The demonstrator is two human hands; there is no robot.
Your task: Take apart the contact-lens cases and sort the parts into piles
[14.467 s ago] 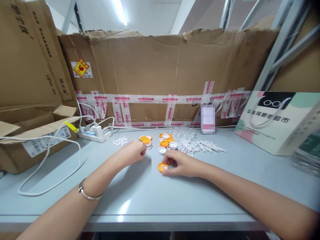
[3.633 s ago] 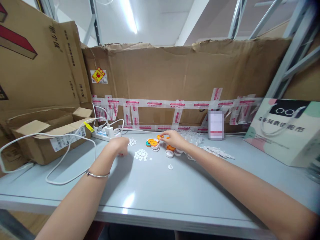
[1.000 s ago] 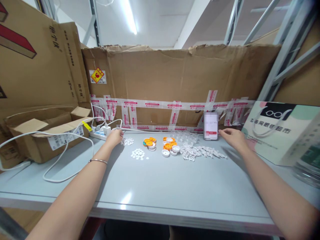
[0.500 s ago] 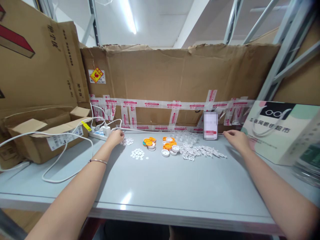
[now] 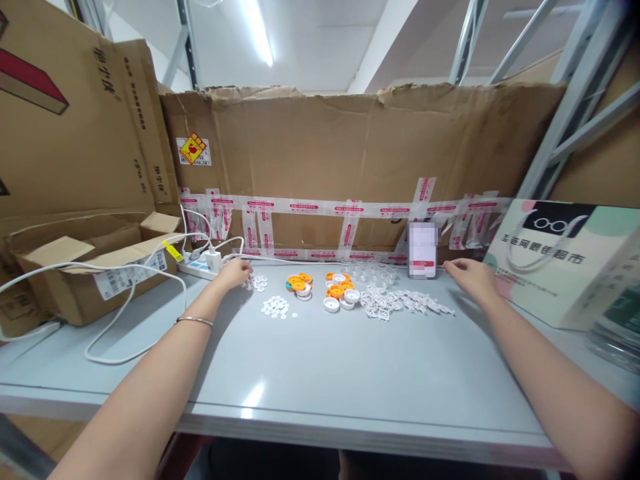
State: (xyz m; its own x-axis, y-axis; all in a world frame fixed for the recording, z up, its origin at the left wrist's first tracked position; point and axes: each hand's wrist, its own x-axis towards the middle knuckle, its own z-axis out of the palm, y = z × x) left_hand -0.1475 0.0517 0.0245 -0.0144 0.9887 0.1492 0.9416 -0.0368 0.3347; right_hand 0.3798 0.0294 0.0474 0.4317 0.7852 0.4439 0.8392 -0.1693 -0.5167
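Observation:
My left hand (image 5: 237,273), its fingers bent together, is at the left edge of a small pile of white rings (image 5: 259,283); whatever its fingertips hold is too small to tell. My right hand (image 5: 467,275) hovers right of the upright phone (image 5: 423,251), fingers partly curled, and its fingertips are hard to make out. Between the hands lie white discs (image 5: 275,307), a stack of orange and white round caps (image 5: 300,285), a second group of such caps (image 5: 339,291), clear plastic cups (image 5: 375,273) and a spread of white lattice-like pieces (image 5: 400,302).
Behind the grey table (image 5: 320,367) stands a taped cardboard sheet (image 5: 310,153). An open carton (image 5: 75,280), white cables (image 5: 115,362) and a power strip (image 5: 199,268) are at the left. A paper bag (image 5: 550,300) and a clear plastic container (image 5: 615,340) are at the right.
My left hand has shifted very slightly right over the edge of the white rings. My right hand has moved a touch left, towards the phone.

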